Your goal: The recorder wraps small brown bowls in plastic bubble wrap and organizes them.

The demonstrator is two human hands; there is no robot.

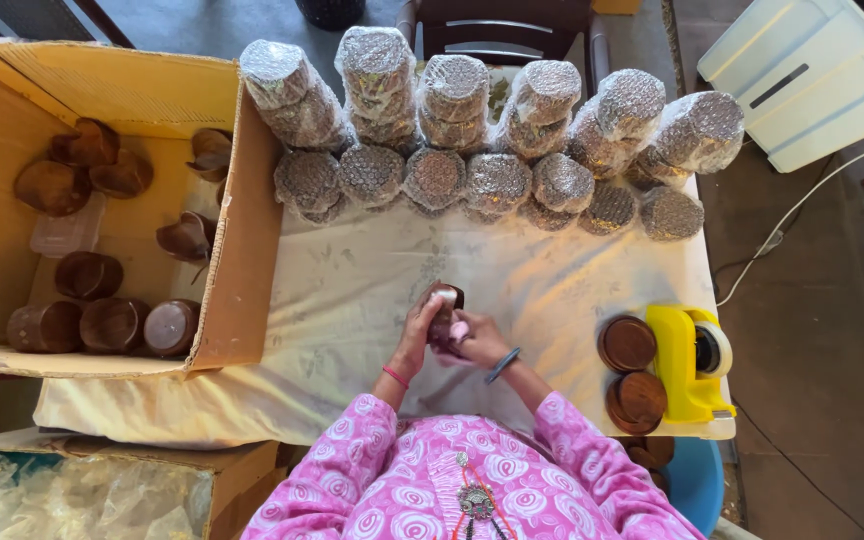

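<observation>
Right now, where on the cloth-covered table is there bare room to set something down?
Free cloth lies between the bubble-wrapped bundles and the hands, and left of the left hand toward the cardboard box. Crowded: the far edge with bundles, and the right corner with the yellow tape dispenser and round wooden lids. The right hand shares a small dark wooden piece.

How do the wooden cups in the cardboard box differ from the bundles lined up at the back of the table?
The wooden cups are bare dark brown wood; the bundles are covered in shiny bubble wrap. The cups lie scattered, some on their sides, inside the cardboard box; the bundles stand packed in rows on the table cloth, some stacked higher. Both look round and similar in size.
</observation>
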